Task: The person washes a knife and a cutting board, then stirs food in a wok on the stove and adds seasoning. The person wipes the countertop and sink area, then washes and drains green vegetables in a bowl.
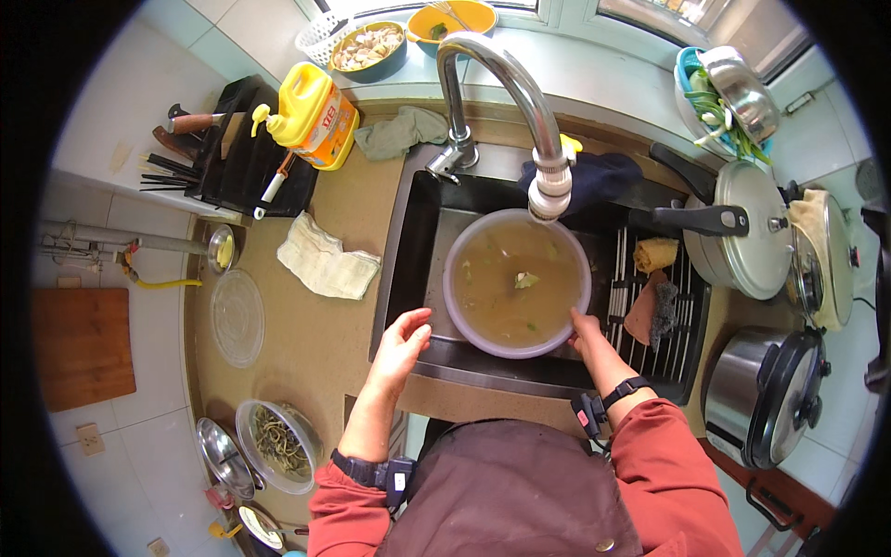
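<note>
A lilac plastic basin (451, 306) of cloudy brownish water stands in the dark sink (426, 230). Small green scraps and one pale leafy piece (527, 280) float in it. My right hand (586, 334) holds the basin's rim at the near right; some of its fingers are hidden along the outer wall. My left hand (401, 348) hangs over the sink's front left edge, empty, its thumb apart from the fingers and not touching the basin. Above the basin's far side curves a chrome faucet (505, 52) with a white nozzle (550, 198); no water runs from it.
On the sink's right, a rack (618, 299) holds a loofah piece (656, 255) and scouring pads (647, 313). A pressure cooker (748, 237) stands beyond. Leftward are a folded cloth (327, 257), a yellow detergent jug (317, 118), a knife block (240, 153) and a tub of greens (278, 445).
</note>
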Motion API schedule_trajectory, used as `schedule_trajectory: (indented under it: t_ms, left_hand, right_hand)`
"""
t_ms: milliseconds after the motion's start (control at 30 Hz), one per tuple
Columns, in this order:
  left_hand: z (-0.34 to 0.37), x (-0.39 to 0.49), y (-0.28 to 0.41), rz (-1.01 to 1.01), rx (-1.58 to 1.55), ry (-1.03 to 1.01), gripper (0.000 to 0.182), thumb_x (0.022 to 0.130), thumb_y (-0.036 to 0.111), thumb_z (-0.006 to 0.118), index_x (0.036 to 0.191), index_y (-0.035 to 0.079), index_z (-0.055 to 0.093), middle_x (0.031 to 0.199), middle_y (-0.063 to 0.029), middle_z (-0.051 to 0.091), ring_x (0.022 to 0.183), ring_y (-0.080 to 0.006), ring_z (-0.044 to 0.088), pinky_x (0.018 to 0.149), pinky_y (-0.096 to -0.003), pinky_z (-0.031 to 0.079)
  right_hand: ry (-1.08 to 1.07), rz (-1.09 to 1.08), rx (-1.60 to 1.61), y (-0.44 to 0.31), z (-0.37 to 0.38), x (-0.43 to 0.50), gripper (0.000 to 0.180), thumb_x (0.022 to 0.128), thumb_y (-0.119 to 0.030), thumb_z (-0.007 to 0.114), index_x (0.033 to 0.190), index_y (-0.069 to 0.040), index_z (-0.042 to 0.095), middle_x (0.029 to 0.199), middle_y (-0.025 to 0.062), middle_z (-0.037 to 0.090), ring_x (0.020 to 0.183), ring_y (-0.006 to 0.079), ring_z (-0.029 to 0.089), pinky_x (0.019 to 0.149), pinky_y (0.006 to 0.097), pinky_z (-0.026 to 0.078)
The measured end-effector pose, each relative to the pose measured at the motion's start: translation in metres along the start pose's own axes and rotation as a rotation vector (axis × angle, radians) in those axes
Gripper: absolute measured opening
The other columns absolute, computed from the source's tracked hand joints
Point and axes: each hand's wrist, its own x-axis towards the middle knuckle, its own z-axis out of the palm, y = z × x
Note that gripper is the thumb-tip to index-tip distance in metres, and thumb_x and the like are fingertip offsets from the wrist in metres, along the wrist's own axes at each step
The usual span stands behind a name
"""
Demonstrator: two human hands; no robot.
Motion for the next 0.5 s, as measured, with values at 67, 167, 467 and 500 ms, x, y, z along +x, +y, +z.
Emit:
schedule_trajectory:
  t_ms: [67,167,467,500]
  left_hand:
    - [-0.004,0.001,-0.004,-0.082,0.018,0.028,0.036,0.084,0.016,0.056,0.117,0.005,0.051,0.113,-0.0065,0.054,0.099,-0.014,0.051,0.08,-0.0284,0.044]
    - [-0.016,0.004,-0.009,-0.126,0.027,0.063,0.036,0.085,0.014,0.055,0.118,0.004,0.049,0.117,-0.0088,0.052,0.103,-0.0179,0.052,0.08,-0.0292,0.046]
    - [-0.037,0.006,-0.023,-0.031,0.055,0.016,0.037,0.084,0.018,0.057,0.117,0.005,0.05,0.112,-0.0069,0.054,0.1,-0.0157,0.052,0.08,-0.0294,0.045]
    - [-0.039,0.005,-0.024,-0.034,0.071,0.004,0.037,0.084,0.018,0.057,0.117,0.005,0.05,0.112,-0.0067,0.054,0.099,-0.0152,0.052,0.08,-0.0292,0.045]
  right_hand:
    - [-0.1,0.059,0.009,0.0,-0.003,-0.009,0.031,0.087,-0.022,0.053,0.109,-0.001,0.047,0.102,0.0134,0.058,0.085,0.0244,0.059,0.061,0.0381,0.05]
    - [-0.251,0.03,0.011,-0.004,-0.014,-0.034,0.024,0.088,-0.014,0.048,0.108,0.0,0.045,0.1,0.0151,0.058,0.084,0.0247,0.061,0.065,0.0396,0.055]
    - [-0.242,0.053,-0.002,-0.012,0.012,-0.087,0.027,0.085,-0.007,0.045,0.112,-0.001,0.044,0.102,0.0146,0.058,0.083,0.0272,0.062,0.063,0.0391,0.056]
    - [-0.188,0.013,-0.014,-0.011,0.014,-0.091,0.027,0.086,-0.007,0.044,0.112,0.0,0.044,0.102,0.0149,0.058,0.083,0.0279,0.062,0.064,0.0388,0.056]
